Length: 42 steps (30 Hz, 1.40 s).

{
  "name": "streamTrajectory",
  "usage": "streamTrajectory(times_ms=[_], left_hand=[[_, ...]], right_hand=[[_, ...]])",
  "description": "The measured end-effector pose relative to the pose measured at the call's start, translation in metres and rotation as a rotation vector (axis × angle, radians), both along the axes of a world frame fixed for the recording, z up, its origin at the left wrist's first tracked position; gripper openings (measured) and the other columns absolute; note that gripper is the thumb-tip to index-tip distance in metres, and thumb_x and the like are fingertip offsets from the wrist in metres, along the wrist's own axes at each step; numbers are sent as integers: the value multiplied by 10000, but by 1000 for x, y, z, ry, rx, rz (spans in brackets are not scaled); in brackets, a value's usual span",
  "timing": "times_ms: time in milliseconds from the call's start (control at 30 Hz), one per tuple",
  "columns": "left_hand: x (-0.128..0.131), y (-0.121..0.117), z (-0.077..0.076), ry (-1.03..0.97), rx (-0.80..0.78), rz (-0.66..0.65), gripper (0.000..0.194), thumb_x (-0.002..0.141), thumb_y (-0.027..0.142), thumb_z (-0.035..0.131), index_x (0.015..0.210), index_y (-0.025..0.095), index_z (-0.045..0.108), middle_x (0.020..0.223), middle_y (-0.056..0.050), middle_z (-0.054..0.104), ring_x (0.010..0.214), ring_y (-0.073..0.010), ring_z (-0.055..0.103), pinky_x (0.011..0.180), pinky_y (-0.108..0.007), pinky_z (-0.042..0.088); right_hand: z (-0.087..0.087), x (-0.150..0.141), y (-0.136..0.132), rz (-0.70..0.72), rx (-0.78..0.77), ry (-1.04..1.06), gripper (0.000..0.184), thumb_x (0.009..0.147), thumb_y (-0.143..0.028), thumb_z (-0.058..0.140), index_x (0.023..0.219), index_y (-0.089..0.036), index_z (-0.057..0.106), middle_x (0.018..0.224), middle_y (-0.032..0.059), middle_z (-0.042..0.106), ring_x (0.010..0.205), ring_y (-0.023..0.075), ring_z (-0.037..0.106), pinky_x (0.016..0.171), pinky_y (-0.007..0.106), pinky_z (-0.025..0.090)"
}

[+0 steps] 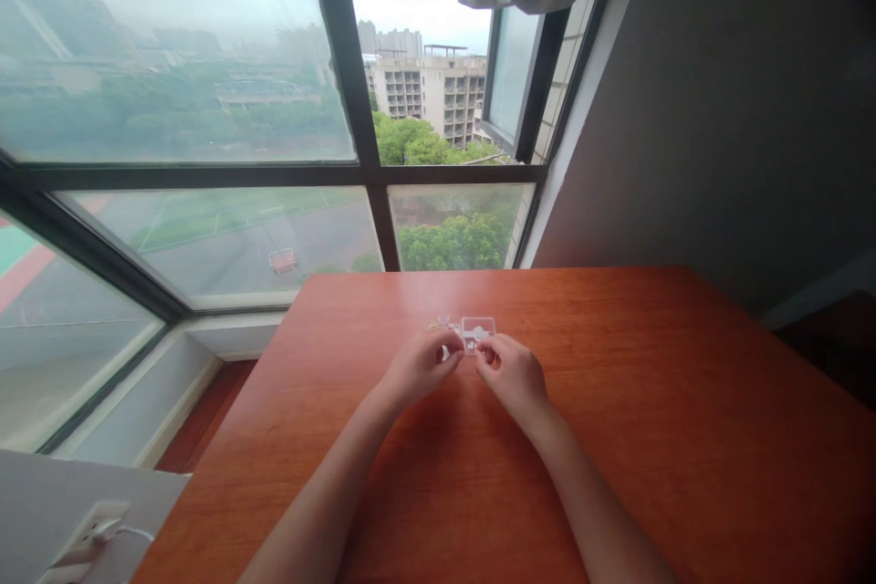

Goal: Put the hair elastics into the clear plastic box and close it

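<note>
A small clear plastic case (477, 328) lies on the reddish wooden table (671, 438), near its middle. My left hand (419, 367) has its fingers curled and pinched at the case's left edge. My right hand (512, 373) pinches the near right edge of the same case. A tiny pale piece (442, 324) sits just left of the case; what it is cannot be made out. Both forearms reach in from the bottom of the view.
A large window (274, 173) with dark frames stands beyond the table's far edge. A grey wall (718, 109) runs along the right. At bottom left a white wall socket (92, 534) holds a plug with a white cable.
</note>
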<state>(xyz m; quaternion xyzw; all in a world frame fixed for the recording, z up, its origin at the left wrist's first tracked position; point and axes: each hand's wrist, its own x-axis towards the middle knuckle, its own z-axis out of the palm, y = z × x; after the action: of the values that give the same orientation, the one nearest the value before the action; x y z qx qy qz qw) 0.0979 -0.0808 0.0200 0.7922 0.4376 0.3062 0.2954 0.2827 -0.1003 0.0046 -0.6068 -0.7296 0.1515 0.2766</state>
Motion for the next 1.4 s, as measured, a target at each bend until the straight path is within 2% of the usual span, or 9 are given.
streamTrajectory(times_ms=[200,367,500,733,1100,1400], left_hand=[[-5,1,2,44,58,57,121,822,165,525,787,172,640,746,-12,643,635,-107,525,595,-209,406],[-13,4,4,68,92,118,119,813,161,531,818,175,649,777,-20,665,643,-114,537,609,-220,418],[-15,6,3,79,106,149,131,805,167,533,826,177,662,781,-28,676,656,-125,551,619,-231,427],[-13,5,5,129,107,112,118,800,153,533,803,175,649,785,-27,673,664,-124,560,606,-220,415],[-9,1,7,109,115,103,137,789,140,519,804,182,649,769,-22,661,657,-125,549,607,-222,410],[-5,0,6,150,98,89,124,813,157,513,808,187,633,782,-18,651,657,-123,538,606,-216,401]], right_hand=[[6,20,5,43,-219,-156,128,854,-255,563,843,-235,688,802,2,691,771,149,619,647,236,354],[8,16,0,21,-291,-299,129,846,-311,583,816,-238,685,825,26,706,794,181,638,592,255,318],[6,6,-3,43,-280,-345,126,840,-297,577,794,-227,672,845,35,705,797,185,642,594,258,329],[6,-1,-7,70,-226,-337,133,856,-285,547,816,-232,663,887,24,705,811,180,638,605,256,331],[7,-7,-11,128,-230,-339,151,881,-305,542,821,-221,652,896,37,701,813,179,633,627,258,339],[6,-7,-10,119,-149,-214,89,840,-283,581,786,-234,633,829,-12,697,743,154,611,585,253,280]])
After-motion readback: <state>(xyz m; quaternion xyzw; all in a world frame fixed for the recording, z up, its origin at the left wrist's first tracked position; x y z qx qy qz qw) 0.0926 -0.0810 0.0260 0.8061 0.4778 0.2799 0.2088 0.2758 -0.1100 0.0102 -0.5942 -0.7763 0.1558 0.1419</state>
